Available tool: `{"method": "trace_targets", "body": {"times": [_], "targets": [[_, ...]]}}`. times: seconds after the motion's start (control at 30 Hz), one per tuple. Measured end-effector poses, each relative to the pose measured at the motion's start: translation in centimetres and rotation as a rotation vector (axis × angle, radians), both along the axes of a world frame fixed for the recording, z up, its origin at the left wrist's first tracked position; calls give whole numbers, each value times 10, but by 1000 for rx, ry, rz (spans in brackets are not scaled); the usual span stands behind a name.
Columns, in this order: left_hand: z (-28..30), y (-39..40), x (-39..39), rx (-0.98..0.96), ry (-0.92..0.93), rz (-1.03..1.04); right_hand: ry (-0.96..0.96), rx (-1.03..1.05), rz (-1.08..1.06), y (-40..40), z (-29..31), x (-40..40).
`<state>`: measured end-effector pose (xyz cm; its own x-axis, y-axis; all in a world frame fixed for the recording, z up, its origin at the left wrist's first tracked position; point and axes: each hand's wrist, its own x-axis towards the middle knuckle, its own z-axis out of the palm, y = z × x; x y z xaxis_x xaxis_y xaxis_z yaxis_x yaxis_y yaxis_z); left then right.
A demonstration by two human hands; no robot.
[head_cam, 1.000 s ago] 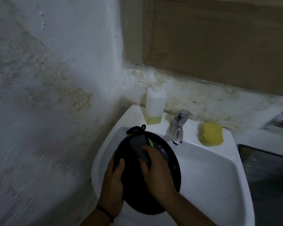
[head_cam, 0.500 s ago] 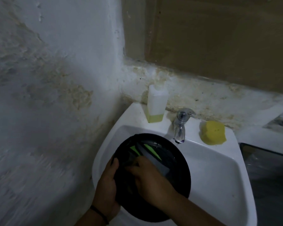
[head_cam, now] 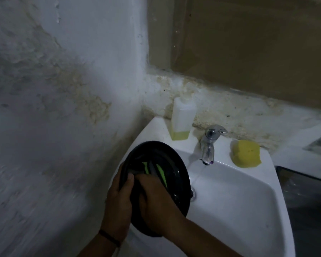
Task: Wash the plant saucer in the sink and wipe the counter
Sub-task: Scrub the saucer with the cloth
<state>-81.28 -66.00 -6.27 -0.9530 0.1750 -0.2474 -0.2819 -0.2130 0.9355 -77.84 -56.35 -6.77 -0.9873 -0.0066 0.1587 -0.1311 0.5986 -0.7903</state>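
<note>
A round black plant saucer (head_cam: 176, 175) is tilted over the left side of the white sink (head_cam: 239, 201). My left hand (head_cam: 119, 203) grips its left rim, thumb over the edge. My right hand (head_cam: 156, 197) presses a dark cloth with green stripes (head_cam: 152, 168) against the saucer's inner face, fingers curled on the cloth. Most of the cloth is hidden under that hand. Water runs from the chrome tap (head_cam: 209, 143) into the basin.
A soap bottle (head_cam: 183, 119) with yellow liquid stands on the sink's back ledge, left of the tap. A yellow sponge (head_cam: 246, 153) lies on the ledge right of the tap. A rough wall closes the left side; a dark counter (head_cam: 308, 201) lies to the right.
My right hand slid the cloth down and left across the saucer. The saucer shifted left and tilted more upright. Water now runs from the tap.
</note>
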Motion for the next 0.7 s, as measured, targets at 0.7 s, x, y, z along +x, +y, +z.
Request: {"method": "trace_targets", "body": {"times": [0.7], "targets": [[16,6,3,-5,108,89,3,53,-295,26,13,-38]]}}
